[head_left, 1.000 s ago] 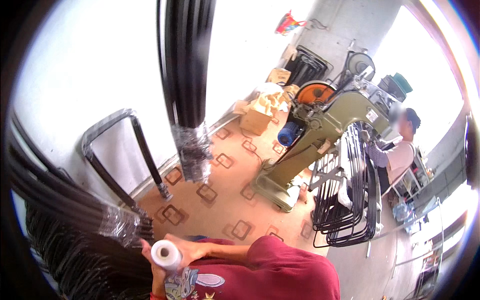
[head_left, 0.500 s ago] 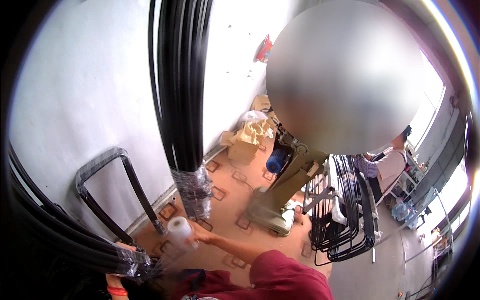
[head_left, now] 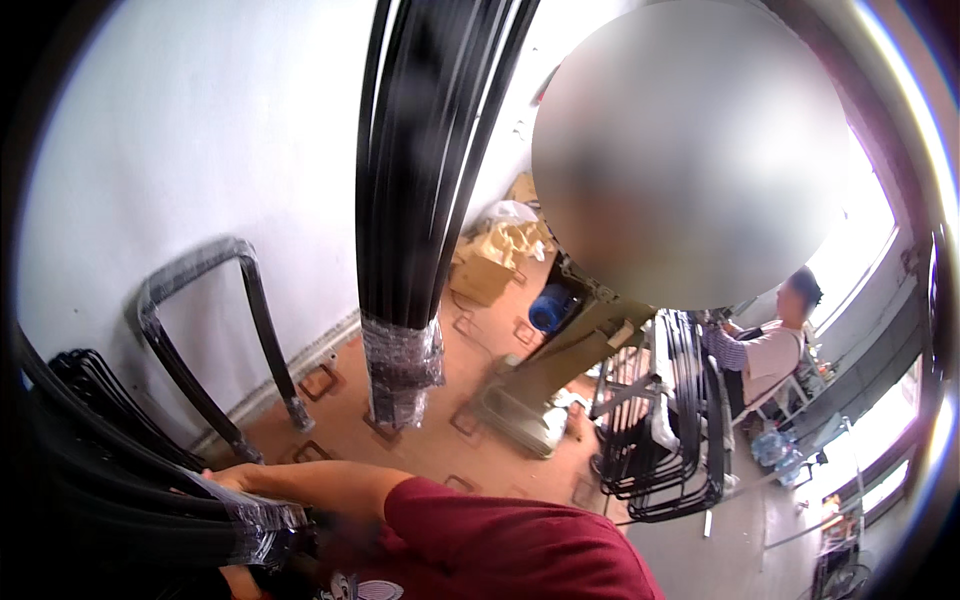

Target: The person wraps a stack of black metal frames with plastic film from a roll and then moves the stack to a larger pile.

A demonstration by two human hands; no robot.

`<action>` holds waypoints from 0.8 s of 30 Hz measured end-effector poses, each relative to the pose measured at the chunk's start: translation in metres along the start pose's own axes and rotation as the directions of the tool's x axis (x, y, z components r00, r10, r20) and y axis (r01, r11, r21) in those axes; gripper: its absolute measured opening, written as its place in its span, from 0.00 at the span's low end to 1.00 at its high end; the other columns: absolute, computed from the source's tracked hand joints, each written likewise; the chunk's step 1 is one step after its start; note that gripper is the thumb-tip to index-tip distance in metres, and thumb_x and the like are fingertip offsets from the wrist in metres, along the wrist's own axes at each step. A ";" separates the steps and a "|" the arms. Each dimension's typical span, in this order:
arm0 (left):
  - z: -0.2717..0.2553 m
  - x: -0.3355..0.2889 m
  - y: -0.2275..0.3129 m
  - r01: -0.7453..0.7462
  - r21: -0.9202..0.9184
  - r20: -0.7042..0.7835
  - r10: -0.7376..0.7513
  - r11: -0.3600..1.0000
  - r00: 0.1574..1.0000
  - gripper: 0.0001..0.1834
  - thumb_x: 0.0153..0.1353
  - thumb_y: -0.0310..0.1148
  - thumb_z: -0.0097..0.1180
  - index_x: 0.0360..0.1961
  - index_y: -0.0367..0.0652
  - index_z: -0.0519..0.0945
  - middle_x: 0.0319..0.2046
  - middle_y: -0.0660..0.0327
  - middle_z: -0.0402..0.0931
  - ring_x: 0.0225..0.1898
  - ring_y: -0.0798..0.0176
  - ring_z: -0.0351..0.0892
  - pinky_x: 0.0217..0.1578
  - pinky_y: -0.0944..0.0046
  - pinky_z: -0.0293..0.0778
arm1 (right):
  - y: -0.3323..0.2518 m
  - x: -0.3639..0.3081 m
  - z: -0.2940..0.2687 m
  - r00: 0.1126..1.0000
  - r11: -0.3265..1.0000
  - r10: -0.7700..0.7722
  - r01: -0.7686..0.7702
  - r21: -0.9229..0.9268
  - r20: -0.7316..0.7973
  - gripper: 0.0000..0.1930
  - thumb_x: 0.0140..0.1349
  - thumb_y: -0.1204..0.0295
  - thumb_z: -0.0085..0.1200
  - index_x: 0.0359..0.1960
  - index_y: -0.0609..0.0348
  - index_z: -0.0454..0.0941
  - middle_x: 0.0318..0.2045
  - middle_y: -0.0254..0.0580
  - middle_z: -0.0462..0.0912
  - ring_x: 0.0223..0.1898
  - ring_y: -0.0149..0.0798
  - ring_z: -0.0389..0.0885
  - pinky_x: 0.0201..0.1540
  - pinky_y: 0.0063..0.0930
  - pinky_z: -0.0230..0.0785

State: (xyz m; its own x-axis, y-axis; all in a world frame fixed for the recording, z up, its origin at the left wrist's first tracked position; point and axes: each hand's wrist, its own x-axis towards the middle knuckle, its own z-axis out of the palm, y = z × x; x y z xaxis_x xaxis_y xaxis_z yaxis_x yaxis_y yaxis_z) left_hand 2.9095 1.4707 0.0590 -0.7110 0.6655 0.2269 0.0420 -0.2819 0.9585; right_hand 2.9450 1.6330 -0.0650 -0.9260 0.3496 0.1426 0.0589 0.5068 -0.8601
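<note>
A bundle of long black tubes (head_left: 130,490) curves in from the left edge, its near end bound in clear stretch film (head_left: 265,530). My right arm reaches left across the bundle's far side. The right hand (head_left: 230,477) curls against the tubes beside the film; its fingertips and whatever they hold are hidden. Under the bound end only a little of my left hand (head_left: 238,580) shows, against the bundle from below; its fingers are out of sight. The film roll seen earlier in my right hand is not visible now.
Another film-wrapped black tube bundle (head_left: 420,200) hangs ahead. A wrapped U-shaped frame (head_left: 255,300) leans on the wall. A cardboard box (head_left: 485,275) and a green machine (head_left: 570,360) stand beyond. Black frames (head_left: 665,440) hang at right, near a seated person (head_left: 770,350).
My right hand has swung left from the floor side to the bundle's far side, and the film roll has gone out of sight. The view has shifted; the hanging bundle sits farther right.
</note>
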 end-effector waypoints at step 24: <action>-0.151 -0.099 -0.067 0.073 0.031 0.474 -0.079 0.997 0.877 0.44 0.33 0.34 0.71 0.53 0.39 0.60 0.46 0.58 0.65 0.51 0.62 0.64 0.53 0.62 0.60 | -0.067 -0.096 -0.055 0.916 0.955 0.295 -0.278 0.100 -0.271 0.18 0.41 0.77 0.43 0.37 0.65 0.76 0.34 0.45 0.79 0.34 0.33 0.76 0.40 0.23 0.67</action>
State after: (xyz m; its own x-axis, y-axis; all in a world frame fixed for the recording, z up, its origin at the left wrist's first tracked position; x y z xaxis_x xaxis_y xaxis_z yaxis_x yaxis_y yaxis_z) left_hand 2.8710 1.3194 -0.0540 -0.2947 0.9333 0.2050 0.0120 -0.2109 0.9774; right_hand 3.0500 1.6087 0.0059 -0.7301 0.6833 0.0095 0.2765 0.3081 -0.9103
